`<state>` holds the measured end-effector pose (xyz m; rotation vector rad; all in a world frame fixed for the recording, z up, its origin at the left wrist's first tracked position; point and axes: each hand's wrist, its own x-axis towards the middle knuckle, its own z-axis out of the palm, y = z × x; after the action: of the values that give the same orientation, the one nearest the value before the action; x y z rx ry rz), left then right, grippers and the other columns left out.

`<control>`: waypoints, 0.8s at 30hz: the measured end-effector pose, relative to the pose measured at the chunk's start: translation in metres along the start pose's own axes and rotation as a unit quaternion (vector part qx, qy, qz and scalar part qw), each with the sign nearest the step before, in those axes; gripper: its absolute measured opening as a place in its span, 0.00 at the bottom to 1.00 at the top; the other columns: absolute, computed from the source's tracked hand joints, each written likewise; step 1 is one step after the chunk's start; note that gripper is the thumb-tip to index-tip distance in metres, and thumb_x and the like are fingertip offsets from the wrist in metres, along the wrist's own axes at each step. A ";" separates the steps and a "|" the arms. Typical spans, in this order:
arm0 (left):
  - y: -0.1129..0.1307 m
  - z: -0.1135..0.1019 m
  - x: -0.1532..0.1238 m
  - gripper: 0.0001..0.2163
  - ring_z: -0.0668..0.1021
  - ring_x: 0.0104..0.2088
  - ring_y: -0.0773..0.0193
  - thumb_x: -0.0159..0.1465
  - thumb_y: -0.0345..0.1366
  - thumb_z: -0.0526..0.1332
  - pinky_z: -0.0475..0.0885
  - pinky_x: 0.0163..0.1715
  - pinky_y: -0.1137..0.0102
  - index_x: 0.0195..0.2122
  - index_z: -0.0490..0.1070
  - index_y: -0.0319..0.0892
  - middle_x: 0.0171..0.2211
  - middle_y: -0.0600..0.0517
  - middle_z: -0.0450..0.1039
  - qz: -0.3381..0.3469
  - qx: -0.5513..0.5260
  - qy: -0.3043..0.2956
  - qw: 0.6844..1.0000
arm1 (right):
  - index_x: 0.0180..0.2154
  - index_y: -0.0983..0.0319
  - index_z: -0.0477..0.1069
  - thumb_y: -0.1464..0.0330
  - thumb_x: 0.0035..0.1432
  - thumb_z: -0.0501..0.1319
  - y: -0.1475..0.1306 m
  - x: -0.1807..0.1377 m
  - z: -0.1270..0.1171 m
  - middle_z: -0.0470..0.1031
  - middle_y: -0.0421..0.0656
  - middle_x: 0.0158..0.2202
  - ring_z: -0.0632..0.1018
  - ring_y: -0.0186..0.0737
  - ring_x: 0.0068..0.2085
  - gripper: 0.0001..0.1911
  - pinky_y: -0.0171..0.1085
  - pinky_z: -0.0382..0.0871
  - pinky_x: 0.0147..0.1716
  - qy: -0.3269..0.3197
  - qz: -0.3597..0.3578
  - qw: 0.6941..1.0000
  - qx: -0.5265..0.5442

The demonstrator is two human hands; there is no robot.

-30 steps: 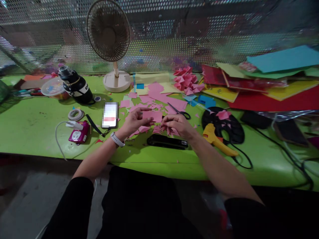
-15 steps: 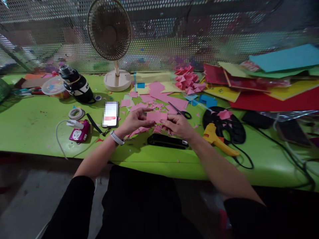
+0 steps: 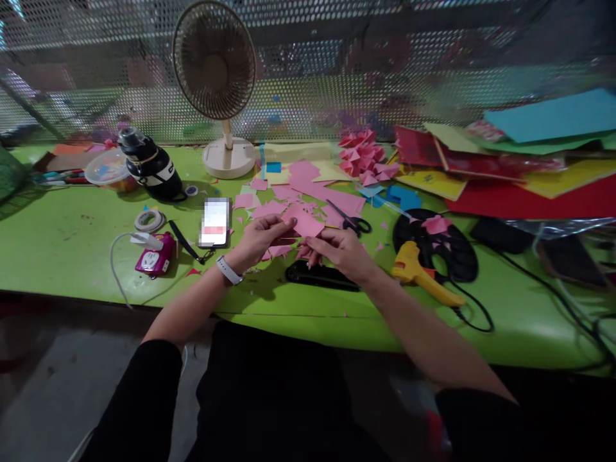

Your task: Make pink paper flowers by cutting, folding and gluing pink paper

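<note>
A small piece of pink paper is held up tilted between my two hands. My left hand pinches its left side between thumb and fingers. At its lower right edge, my right hand grips the paper, thumb on top. Below the hands lies a black stapler, partly covered by my right hand. Pink paper scraps and larger pink sheets are spread behind the hands. Just beyond my right hand rest scissors with black handles.
To the right, a yellow glue gun leans by a black ring-shaped pad. Folded pink paper pieces are heaped at the back. A phone, a fan, a black bottle and a purple power adapter stand left.
The pink paper has turned from lying level to a tilted angle. My left hand has closed its thumb and fingers on its left part. My right hand has shifted slightly lower.
</note>
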<state>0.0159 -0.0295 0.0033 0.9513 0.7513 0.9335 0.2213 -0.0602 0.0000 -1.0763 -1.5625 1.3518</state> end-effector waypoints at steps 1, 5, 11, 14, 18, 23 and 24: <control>0.000 -0.002 0.000 0.12 0.82 0.31 0.69 0.58 0.40 0.72 0.78 0.41 0.70 0.32 0.72 0.36 0.29 0.51 0.80 -0.009 0.004 -0.003 1.000 | 0.32 0.61 0.77 0.58 0.59 0.65 0.000 -0.001 -0.002 0.79 0.43 0.27 0.78 0.36 0.24 0.12 0.35 0.74 0.23 0.003 -0.022 1.000 -0.014; 0.006 -0.010 0.001 0.10 0.82 0.28 0.69 0.60 0.37 0.70 0.77 0.34 0.74 0.34 0.73 0.35 0.28 0.50 0.80 -0.060 0.013 -0.034 0.998 | 0.51 0.53 0.75 0.70 0.58 0.64 0.004 0.002 -0.017 0.78 0.43 0.43 0.80 0.39 0.38 0.18 0.40 0.78 0.35 0.067 -0.189 0.973 -0.111; 0.004 -0.006 0.001 0.12 0.79 0.24 0.73 0.57 0.37 0.73 0.75 0.30 0.76 0.29 0.71 0.35 0.25 0.52 0.77 -0.074 0.033 -0.027 0.996 | 0.43 0.47 0.82 0.69 0.61 0.64 0.008 0.007 -0.018 0.72 0.43 0.58 0.72 0.50 0.58 0.11 0.52 0.75 0.52 0.031 -0.352 0.892 -0.283; -0.001 -0.005 0.002 0.15 0.77 0.23 0.74 0.53 0.38 0.75 0.74 0.30 0.76 0.28 0.70 0.35 0.24 0.54 0.75 -0.042 0.058 -0.018 0.997 | 0.42 0.47 0.82 0.66 0.62 0.64 0.009 0.006 -0.014 0.71 0.42 0.59 0.71 0.51 0.59 0.10 0.53 0.74 0.53 0.051 -0.365 0.875 -0.314; -0.006 -0.005 0.002 0.17 0.79 0.27 0.71 0.51 0.42 0.75 0.76 0.33 0.74 0.31 0.73 0.34 0.27 0.51 0.78 0.003 0.110 -0.046 0.993 | 0.39 0.49 0.82 0.64 0.62 0.65 0.012 0.006 -0.009 0.75 0.44 0.55 0.75 0.49 0.56 0.06 0.51 0.75 0.51 0.082 -0.343 0.892 -0.283; -0.008 -0.001 -0.002 0.16 0.80 0.28 0.69 0.56 0.44 0.72 0.74 0.30 0.74 0.35 0.77 0.35 0.28 0.49 0.79 0.053 0.207 -0.059 0.975 | 0.35 0.55 0.79 0.60 0.59 0.68 0.014 0.005 0.001 0.77 0.45 0.50 0.77 0.48 0.54 0.06 0.49 0.77 0.51 0.124 -0.254 0.946 -0.160; -0.007 0.000 -0.003 0.15 0.80 0.29 0.68 0.56 0.44 0.72 0.75 0.31 0.74 0.35 0.77 0.35 0.28 0.49 0.79 0.053 0.215 -0.061 0.973 | 0.35 0.56 0.78 0.59 0.59 0.68 0.014 0.005 0.003 0.78 0.46 0.49 0.79 0.47 0.51 0.08 0.48 0.78 0.49 0.120 -0.225 0.959 -0.127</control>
<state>0.0170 -0.0337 -0.0033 1.4281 0.8210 0.8096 0.2185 -0.0552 -0.0140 -0.9167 -1.6954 0.7036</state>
